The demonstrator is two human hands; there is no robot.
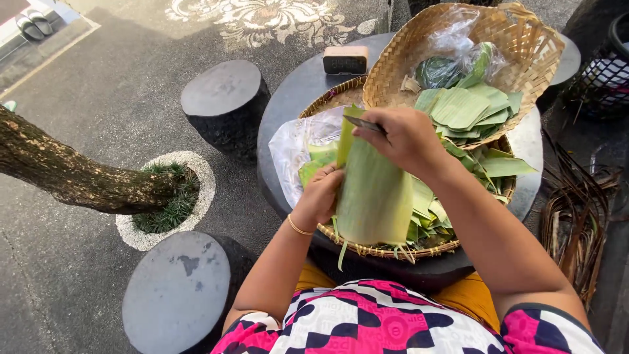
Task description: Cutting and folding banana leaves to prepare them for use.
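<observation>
Holding a long banana leaf strip [375,196] upright over the flat woven tray [386,249], at frame centre. Left hand [321,193] closing its grip on the strip's left edge, at 9 o'clock of the strip, a gold bangle [298,228] sitting on the wrist. Right hand [406,137] closing its grip on a small dark blade [363,123] at 12 o'clock of the strip, blade tip touching the strip's top edge. Lying under the strip: loose green leaf pieces [491,167] heaped in the tray. Leaning at 1 o'clock: a tilted woven basket [524,46] carrying folded leaf squares [465,111] and a clear plastic bag [458,39]. Resting on a round dark stone bench [288,98]: tray, basket and a small wooden block [345,59] at 11 o'clock. Standing at 9 and 7 o'clock of the bench: round stone stools [223,88].
</observation>
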